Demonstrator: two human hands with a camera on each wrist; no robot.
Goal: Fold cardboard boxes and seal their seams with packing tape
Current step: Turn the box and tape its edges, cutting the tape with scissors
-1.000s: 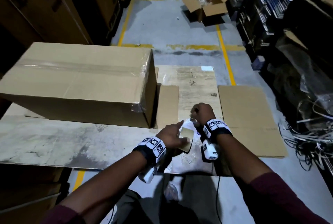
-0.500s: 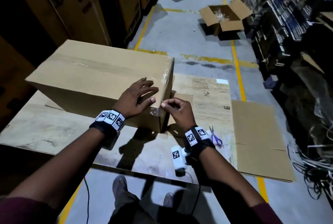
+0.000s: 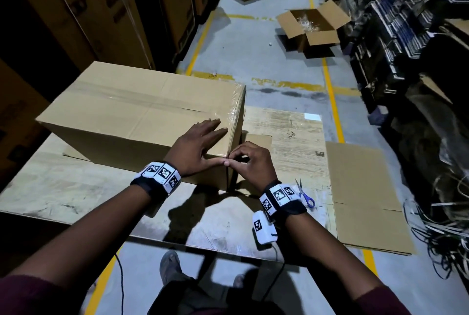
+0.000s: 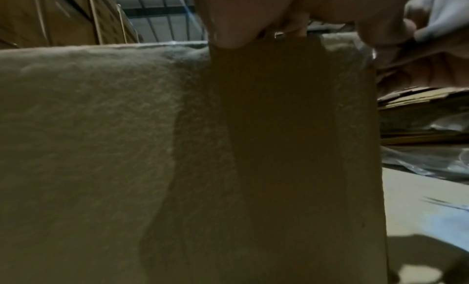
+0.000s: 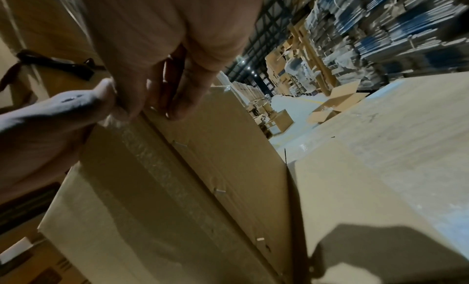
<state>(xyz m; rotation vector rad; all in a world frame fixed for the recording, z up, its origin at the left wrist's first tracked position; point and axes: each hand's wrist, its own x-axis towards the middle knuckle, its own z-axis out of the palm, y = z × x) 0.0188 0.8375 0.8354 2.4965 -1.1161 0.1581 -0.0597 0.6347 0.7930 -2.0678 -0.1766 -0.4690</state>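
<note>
A large closed cardboard box [image 3: 127,114] lies on the wooden table [image 3: 76,193], with clear tape [image 3: 152,102] along its top seam and over its right end. My left hand [image 3: 200,144] rests flat on the box top by the near right corner, fingers straight, thumb along the front edge. My right hand [image 3: 236,161] is curled at that corner and pinches the crinkled tape end against the edge. In the right wrist view the tape strip [image 5: 157,164] runs down the box [image 5: 228,168] from my fingertips [image 5: 177,109]. The left wrist view shows the box front [image 4: 101,147].
Blue-handled scissors [image 3: 304,195] lie on the table right of my right wrist. A flat cardboard sheet [image 3: 360,187] overhangs the table's right side. An open box [image 3: 312,28] sits on the floor beyond. Stacked cartons stand at the left, cluttered shelves at the right.
A second ago both hands held a tape roll at the table's front edge. They moved up to the box's near right corner, and the left thumb now meets the right fingers.
</note>
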